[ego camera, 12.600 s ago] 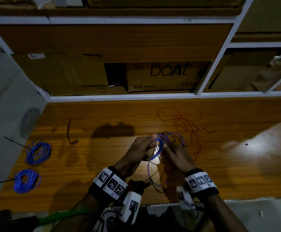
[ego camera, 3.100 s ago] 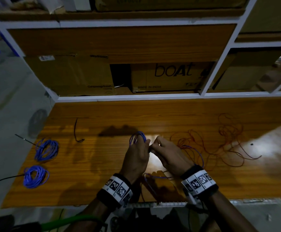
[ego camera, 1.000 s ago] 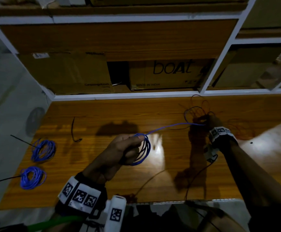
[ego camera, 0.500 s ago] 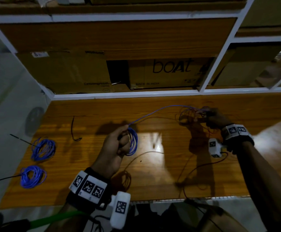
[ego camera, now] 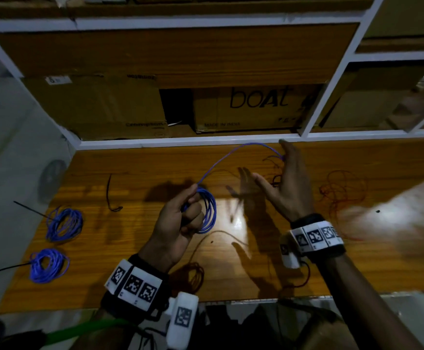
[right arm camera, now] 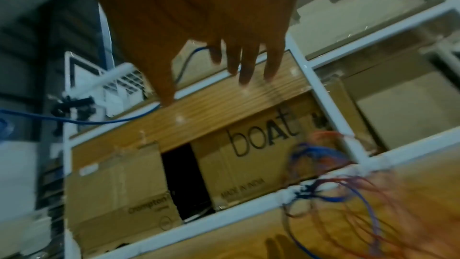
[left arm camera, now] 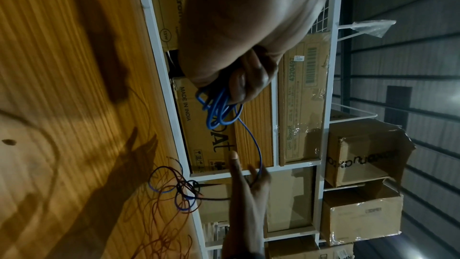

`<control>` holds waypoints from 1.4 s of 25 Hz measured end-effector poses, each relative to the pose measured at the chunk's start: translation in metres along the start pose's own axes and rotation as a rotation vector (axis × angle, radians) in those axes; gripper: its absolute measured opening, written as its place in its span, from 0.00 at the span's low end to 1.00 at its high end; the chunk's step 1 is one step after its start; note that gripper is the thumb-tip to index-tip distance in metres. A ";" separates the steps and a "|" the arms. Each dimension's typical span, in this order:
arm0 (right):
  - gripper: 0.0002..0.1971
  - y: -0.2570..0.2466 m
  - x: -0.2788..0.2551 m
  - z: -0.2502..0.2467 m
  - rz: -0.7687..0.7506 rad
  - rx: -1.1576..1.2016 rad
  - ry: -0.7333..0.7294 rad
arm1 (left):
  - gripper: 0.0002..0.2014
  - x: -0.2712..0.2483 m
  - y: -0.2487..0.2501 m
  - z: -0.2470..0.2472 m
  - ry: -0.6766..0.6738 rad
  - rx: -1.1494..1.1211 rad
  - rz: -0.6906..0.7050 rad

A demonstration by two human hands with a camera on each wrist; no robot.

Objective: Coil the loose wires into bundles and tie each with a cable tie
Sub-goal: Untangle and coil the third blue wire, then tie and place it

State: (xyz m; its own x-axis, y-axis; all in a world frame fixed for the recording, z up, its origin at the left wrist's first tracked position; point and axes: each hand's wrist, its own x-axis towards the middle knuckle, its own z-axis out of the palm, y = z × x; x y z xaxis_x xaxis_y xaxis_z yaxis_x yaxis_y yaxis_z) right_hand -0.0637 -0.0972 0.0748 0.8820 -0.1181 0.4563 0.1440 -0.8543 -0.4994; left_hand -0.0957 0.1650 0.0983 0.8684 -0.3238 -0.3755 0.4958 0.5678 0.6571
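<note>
My left hand (ego camera: 180, 218) grips a small coil of blue wire (ego camera: 209, 213) above the wooden table (ego camera: 135, 248). From the coil a loose blue strand (ego camera: 231, 152) arcs up and right to my right hand (ego camera: 285, 183). That hand has straight, spread fingers, and the strand lies across it near the fingertips (ego camera: 285, 147). In the left wrist view the coil (left arm camera: 219, 109) hangs below my curled fingers (left arm camera: 248, 78). The right wrist view shows straight fingers (right arm camera: 244, 62) with the strand (right arm camera: 99, 120) trailing left. Blue and red wire lies tangled (left arm camera: 179, 190) below the right hand.
Two tied blue bundles (ego camera: 64, 223) (ego camera: 48, 265) lie at the table's left edge. A loose black cable tie (ego camera: 110, 195) lies beyond them. Loose red wire (ego camera: 342, 193) sprawls at the right, more red wire (ego camera: 190, 274) at the front. Shelves with cardboard boxes (ego camera: 256, 107) stand behind.
My right hand has come back leftward from the tangle and opened its fingers; the blue strand now arcs slack over it. The left hand keeps hold of the coil in place.
</note>
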 end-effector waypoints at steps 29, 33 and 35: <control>0.15 -0.034 -0.084 0.036 -0.405 -0.205 -0.639 | 0.20 0.032 -0.043 -0.008 0.037 0.488 0.438; 0.14 -0.048 -0.086 0.037 -0.507 -0.194 -0.658 | 0.25 0.032 -0.055 -0.003 0.050 0.677 0.385; 0.13 -0.047 -0.083 0.034 -0.471 -0.147 -0.640 | 0.25 0.032 -0.055 -0.006 0.058 0.767 0.375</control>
State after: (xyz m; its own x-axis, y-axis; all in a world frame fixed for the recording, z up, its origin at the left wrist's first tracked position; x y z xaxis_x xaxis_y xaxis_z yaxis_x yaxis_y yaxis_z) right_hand -0.1282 -0.0303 0.0356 0.8357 0.5456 0.0627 0.5435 -0.8052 -0.2371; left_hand -0.0950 0.1281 0.0463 0.9840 -0.1660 -0.0640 0.0571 -0.0459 0.9973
